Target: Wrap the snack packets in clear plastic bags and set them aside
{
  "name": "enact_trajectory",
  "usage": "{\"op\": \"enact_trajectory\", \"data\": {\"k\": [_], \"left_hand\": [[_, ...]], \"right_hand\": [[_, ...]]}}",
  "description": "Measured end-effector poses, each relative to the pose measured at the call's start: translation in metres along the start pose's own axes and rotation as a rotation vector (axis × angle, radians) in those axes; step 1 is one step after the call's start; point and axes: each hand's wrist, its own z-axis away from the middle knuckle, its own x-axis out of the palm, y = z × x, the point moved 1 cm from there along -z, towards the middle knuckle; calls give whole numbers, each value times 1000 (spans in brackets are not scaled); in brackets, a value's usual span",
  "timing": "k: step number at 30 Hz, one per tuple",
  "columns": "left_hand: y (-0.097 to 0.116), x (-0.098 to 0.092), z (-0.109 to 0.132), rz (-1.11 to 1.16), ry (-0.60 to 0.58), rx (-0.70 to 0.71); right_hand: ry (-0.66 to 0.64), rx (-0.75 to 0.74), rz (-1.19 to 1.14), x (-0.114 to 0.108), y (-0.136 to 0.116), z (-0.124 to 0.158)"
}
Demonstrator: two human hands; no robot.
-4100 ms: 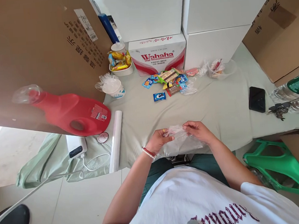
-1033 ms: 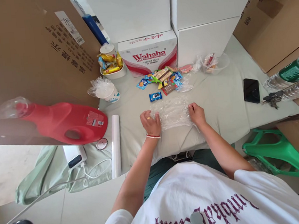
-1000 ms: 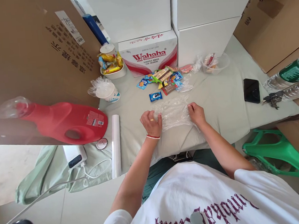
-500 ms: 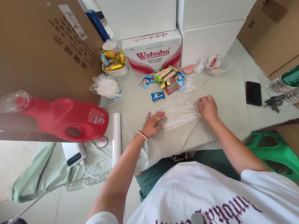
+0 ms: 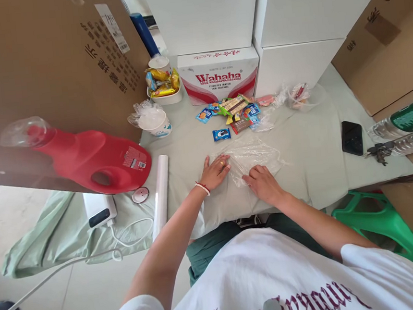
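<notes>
A crinkled sheet of clear plastic film (image 5: 255, 153) lies on the cloth-covered table in front of me. My left hand (image 5: 215, 171) rests at its left edge, fingers stretched out and thumb apart, fingertips touching the film. At the film's front edge is my right hand (image 5: 263, 184), its fingers curled and closed on the plastic. Just beyond the film sits a small blue snack packet (image 5: 221, 134). Behind that is a pile of wrapped snacks (image 5: 234, 106), with more crumpled clear plastic (image 5: 265, 120) beside it.
To the left are a red jug (image 5: 98, 159), a white roll (image 5: 160, 193), a paper cup (image 5: 156, 125) and a tub of snacks (image 5: 167, 99). A Wahaha box (image 5: 219, 79) stands behind. Rightward lie a clear bowl (image 5: 312, 100), a phone (image 5: 351, 137), keys (image 5: 380, 152) and bottles (image 5: 411, 118).
My right hand has moved left and toward me, from the film's right edge to its front edge. The film's right side now lies loose. My left hand has stayed at the left edge.
</notes>
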Motion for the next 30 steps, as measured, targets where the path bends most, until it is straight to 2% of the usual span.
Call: {"op": "enact_trajectory", "data": {"k": [5,8,10,14,16,19,22,25,30], "left_hand": [[5,2,-5,-64,3,-6],[7,1,-8,-94,-56,-33],[7,-2,-10,-114,-117,-44],[5,-11,-11,-120,-236,-43],[4,-14,-11,-115,-271,-41],[3,-14,-12,-98,-280,-60],[4,-10,-14,-71,-223,-103],[4,-5,-14,-64,-160,-108],[2,-3,-14,-72,-164,-76]], "right_hand": [[53,-31,-27,18,-20,47],[43,-98,-92,27,-29,67],[80,-118,-153,25,-29,73],[287,-27,-192,8,-21,64],[329,7,-146,2,-16,49],[272,2,-73,4,-13,24],[133,-26,-54,19,-16,10],[50,-71,-71,33,-22,16],[134,-146,-135,40,-27,48]]}}
